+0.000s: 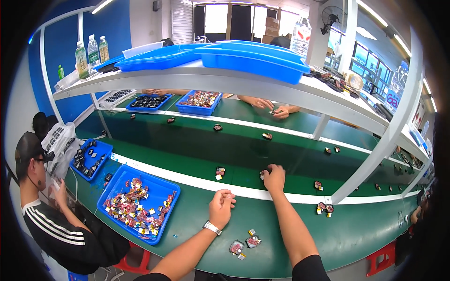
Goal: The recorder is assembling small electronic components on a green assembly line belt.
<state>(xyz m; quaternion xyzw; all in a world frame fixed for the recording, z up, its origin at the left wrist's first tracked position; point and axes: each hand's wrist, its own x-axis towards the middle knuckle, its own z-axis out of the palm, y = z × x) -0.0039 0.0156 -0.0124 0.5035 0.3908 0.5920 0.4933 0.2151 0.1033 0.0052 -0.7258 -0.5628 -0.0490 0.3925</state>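
Note:
My right hand [275,178] reaches over the white rail onto the dark green belt [187,154]. Its fingers are closed on a small packaged piece [262,175], mostly hidden under them. My left hand [221,207], with a metal watch [212,228] at its wrist, hovers by the near side of the rail. Its fingers are loosely curled and nothing shows in them. Between my forearms, two clear packets with reddish contents and yellow-white tags lie on the green table: one packet [236,247] and another packet [253,240]. A similar packet [220,173] rests on the belt beyond my left hand.
A blue tray [174,185] of tagged packets stands left of my arms, with a smaller blue tray [108,149] of black pieces beyond. More packets [318,185] lie rightward. A white post [361,161] and shelf [187,75] frame the belt. A person [61,201] sits left; another's hands [281,111] work opposite.

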